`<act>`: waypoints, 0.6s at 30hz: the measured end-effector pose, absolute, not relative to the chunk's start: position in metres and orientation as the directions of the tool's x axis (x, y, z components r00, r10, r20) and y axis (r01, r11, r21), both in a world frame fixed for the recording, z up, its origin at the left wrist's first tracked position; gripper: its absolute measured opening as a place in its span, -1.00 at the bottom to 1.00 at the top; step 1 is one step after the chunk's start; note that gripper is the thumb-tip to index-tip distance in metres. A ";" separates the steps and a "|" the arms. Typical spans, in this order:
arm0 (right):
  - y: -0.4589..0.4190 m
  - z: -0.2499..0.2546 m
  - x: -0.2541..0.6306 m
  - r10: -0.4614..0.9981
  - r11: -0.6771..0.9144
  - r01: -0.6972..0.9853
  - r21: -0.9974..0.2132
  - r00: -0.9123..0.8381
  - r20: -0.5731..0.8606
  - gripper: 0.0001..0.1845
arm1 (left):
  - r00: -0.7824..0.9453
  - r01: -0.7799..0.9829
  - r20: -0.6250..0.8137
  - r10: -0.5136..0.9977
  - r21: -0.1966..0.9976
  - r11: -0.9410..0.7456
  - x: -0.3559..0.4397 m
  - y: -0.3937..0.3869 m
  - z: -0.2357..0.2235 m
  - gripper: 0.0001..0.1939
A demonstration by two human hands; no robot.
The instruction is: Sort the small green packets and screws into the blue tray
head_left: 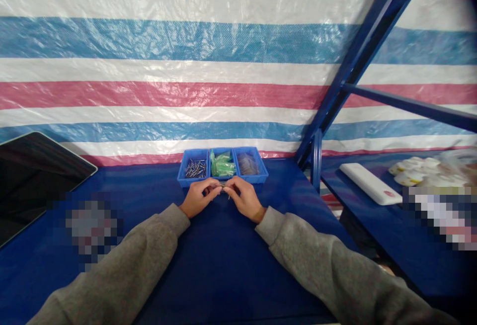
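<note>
Dark screen: 1 (37, 181), at the far left of your blue table (223, 275).
Blurred patch: 1 (91, 228), pixelated, can't identify.
Blue bins: 3, side by side, just beyond your hands. Left bin (188, 183): metal pins (196, 168), too many to count. Middle bin (222, 149): green plastic (223, 164). Right bin (258, 180): clear plastic (248, 164), contents unclear.
Left hand (198, 198): wrist low, reaching inward, thumb and fingertips pinched narrow on the small piece.
Small piece (223, 185): 1 visible, thin, between your two hands, in front of the middle bin; detail too small to tell.
Right hand (245, 201): mirrors your left, angled inward, fingertips pinched on the same piece.
Sleeves: 2, gray.
Blue frame (345, 76): 1, slanted.
White case (369, 184): 1, on your right-side table (387, 240).
White objects (412, 171): several, count unclear.
</note>
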State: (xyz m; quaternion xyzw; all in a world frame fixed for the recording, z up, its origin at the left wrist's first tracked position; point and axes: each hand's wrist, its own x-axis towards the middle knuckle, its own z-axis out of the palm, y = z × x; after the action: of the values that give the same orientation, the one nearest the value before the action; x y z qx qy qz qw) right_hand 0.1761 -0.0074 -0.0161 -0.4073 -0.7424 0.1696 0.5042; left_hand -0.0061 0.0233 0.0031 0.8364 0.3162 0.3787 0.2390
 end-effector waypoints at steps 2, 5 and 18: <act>-0.007 -0.017 0.177 0.783 0.602 0.428 -0.674 -0.154 0.602 -0.74 | 0.530 0.344 0.473 0.704 0.639 -0.688 -0.006 0.023 0.004 -0.77; -0.006 -0.019 0.177 0.786 0.600 0.421 -0.681 -0.152 0.599 -0.73 | 0.534 0.343 0.466 0.706 0.643 -0.684 -0.007 0.023 0.004 -0.76; -0.007 -0.018 0.177 0.774 0.610 0.416 -0.675 -0.126 0.621 -0.74 | 0.528 0.314 0.451 0.720 0.684 -0.658 -0.006 0.022 0.004 -0.74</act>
State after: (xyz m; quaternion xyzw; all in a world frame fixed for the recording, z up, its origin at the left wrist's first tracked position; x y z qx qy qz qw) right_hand 0.1769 -0.0075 -0.0180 -0.4071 -0.7305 0.1719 0.5208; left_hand -0.0057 0.0221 0.0043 0.8306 0.3113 0.3732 0.2720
